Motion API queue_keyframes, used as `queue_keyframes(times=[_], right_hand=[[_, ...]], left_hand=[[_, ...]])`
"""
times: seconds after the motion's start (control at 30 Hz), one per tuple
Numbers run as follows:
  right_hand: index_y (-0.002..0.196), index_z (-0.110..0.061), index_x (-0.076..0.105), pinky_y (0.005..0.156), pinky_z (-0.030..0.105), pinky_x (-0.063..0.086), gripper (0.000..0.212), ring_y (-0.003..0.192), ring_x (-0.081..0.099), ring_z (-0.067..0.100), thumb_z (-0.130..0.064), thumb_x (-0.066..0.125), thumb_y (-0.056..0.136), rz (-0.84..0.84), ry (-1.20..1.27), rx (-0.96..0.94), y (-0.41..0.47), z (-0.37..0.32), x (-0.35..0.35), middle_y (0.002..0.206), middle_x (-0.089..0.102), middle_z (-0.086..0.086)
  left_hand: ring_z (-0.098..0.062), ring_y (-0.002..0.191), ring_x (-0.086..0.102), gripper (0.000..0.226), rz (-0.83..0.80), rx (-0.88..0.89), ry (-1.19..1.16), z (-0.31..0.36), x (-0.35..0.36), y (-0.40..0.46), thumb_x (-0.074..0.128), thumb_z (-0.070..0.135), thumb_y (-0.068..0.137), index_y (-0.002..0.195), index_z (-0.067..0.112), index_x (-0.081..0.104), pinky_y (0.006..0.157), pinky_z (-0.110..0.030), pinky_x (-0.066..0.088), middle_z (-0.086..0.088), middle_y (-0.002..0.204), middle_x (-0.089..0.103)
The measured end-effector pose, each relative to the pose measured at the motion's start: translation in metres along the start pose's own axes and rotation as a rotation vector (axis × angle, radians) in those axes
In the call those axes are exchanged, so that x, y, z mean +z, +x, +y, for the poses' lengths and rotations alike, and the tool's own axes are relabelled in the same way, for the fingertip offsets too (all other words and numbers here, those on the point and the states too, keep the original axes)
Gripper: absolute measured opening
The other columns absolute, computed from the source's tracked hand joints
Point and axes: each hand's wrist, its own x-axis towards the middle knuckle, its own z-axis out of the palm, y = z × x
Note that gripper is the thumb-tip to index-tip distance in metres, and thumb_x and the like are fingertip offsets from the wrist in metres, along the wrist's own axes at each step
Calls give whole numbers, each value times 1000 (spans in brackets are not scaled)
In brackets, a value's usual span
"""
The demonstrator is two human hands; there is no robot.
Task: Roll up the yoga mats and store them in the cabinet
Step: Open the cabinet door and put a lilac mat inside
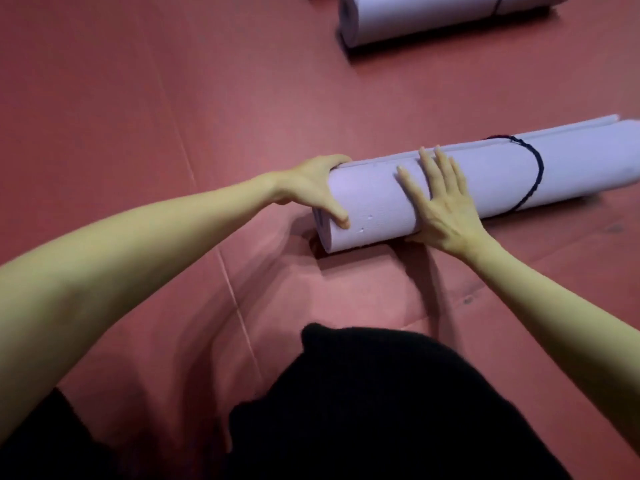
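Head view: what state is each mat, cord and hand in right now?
Near mat: rolled, lying on the red floor.
Dark cord: looped around the near mat's right part.
Far mat: rolled, banded, lying apart.
Left hand: grips the near mat's left end.
Right hand: fingers straight, pressing on the roll.

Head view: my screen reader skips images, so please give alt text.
A person's left hand grips the end of a rolled lilac yoga mat on a red floor, right hand flat on it. A second rolled mat lies beyond.
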Motion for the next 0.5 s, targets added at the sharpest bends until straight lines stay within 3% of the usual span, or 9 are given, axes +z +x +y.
queue_keyframes(times=[0.2,0.4,0.5], right_hand=[[149,-23,28,101,55,30,114,118,45,45,-51,78,50,67,26,-239,83,-110,-24,132,47,28],[150,-25,25,90,48,35,119,104,49,38,-62,76,48,128,67,-457,177,-240,-71,124,49,25],[150,-25,25,87,47,37,111,101,50,38,-69,56,53,137,68,-613,201,-314,-90,121,50,23]], left_hand=[[-7,104,57,83,13,-81,0,-80,-80,-99,87,35,50,125,33,50,83,-21,48,15,114,58],[-3,109,52,97,252,-202,-60,-155,-149,-236,83,43,44,133,32,46,79,-10,41,16,123,52],[-2,111,51,100,360,-270,-132,-200,-151,-314,79,50,41,134,33,45,80,-12,41,17,125,52]])
